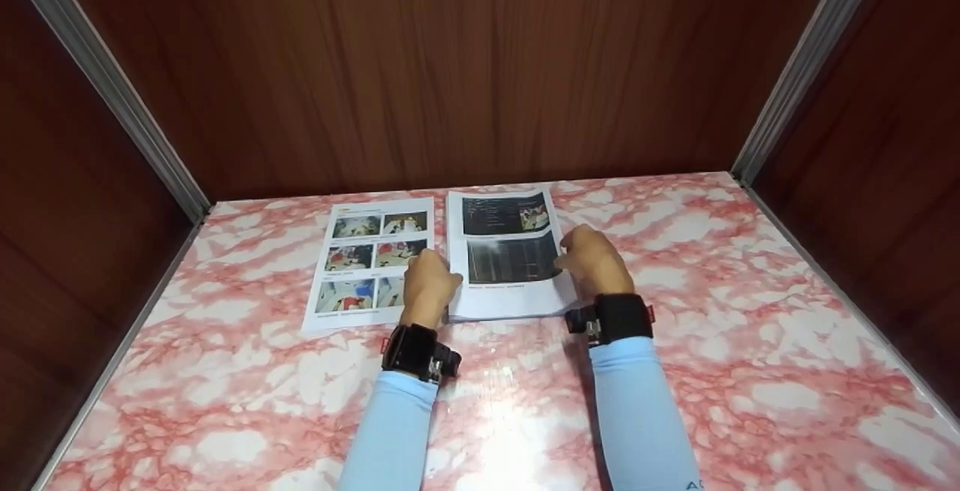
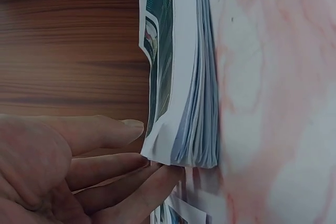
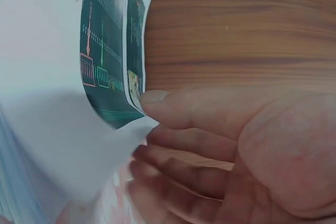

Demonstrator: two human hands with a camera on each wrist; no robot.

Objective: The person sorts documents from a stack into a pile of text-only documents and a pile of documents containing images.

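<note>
A stack of printed sheets lies on the table, its top page showing two dark pictures. My left hand is at the stack's left side. In the left wrist view its fingers are fairly straight and touch the near corner of the layered pages. On the opposite side, my right hand pinches the right edge of the top sheet between thumb and fingers. That edge bends upward in the right wrist view, the pages below spreading slightly.
A single printed sheet with several colour photos lies left of the stack, partly behind my left hand. The table has a red and white marbled top. Brown wood panels enclose its back and sides.
</note>
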